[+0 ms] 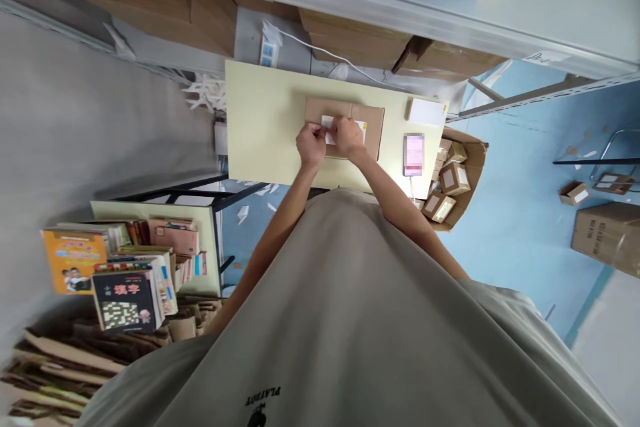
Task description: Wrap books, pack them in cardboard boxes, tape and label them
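2 bare hands rested close together over a carton (345,107). The left hand (311,144) had its fingertips drawn in narrow at the left end of a white label (328,121); the right hand (347,136) lay curled across the label's middle. Whether either set of fingers gripped the label or only pressed on it, I could not tell. The carton lay flat on the table (260,113), directly beneath both sets of fingers.

As I judged it, the label risked a crease or a crooked seat if the 2 hands pulled unevenly, and a hard sideways push could have slid the carton.

The carton's long axis ran left to right under the fingers, its right end slightly nearer the person. The label ran the same way, with 1 yellow mark at its right end.

Right of the right fingers lay a phone (414,155), with a white pad (427,111) just ahead of it. Farther right, past the table's edge, an open box (475,177) held small boxes (454,177). Ahead and left of the left fingers, beyond the table, was a power strip (269,53).
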The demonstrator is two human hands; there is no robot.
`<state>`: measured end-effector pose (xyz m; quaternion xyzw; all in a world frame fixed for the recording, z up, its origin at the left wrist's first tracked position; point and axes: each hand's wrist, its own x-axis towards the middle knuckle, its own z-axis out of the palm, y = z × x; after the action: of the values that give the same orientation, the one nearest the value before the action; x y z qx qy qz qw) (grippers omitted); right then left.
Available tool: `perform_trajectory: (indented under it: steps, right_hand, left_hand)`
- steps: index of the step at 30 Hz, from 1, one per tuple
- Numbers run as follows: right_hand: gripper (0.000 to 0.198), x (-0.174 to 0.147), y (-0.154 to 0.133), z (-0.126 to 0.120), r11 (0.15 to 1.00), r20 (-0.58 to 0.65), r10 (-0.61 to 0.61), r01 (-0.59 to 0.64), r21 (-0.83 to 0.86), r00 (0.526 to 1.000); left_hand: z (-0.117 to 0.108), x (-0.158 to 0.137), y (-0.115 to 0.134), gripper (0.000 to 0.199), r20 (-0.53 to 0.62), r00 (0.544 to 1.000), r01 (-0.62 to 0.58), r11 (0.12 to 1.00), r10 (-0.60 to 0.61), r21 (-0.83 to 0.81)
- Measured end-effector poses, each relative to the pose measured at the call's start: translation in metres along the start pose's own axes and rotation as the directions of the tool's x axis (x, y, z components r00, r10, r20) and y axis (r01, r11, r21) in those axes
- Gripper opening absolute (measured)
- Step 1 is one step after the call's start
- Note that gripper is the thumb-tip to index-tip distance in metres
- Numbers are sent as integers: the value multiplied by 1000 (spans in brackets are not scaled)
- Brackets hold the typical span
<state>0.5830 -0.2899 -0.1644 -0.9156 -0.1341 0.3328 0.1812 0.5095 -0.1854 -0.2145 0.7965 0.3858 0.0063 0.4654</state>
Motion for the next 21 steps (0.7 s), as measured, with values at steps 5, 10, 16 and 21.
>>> perform_trajectory:
  steps: [5,10,16,21]
  right_hand:
    - [21,-17,7,4,1000,92,7,-7,-7,996]
    - [18,20,3,-5,997,-1,58,-57,55,998]
    - [22,28,-2,-1,992,-70,87,-80,102,994]
    - [25,15,1,6,998,22,32,-33,46,999]
  left_hand:
    - [3,2,-5,16,-3,1000,-19,1000,19,-15]
    - [4,-2,-9,18,8,998,-66,997,67,-41]
    - [-3,-8,-16,27,36,997,-68,993,72,-101]
    - [-7,-1,-22,35,92,995,-19,991,31,-134]
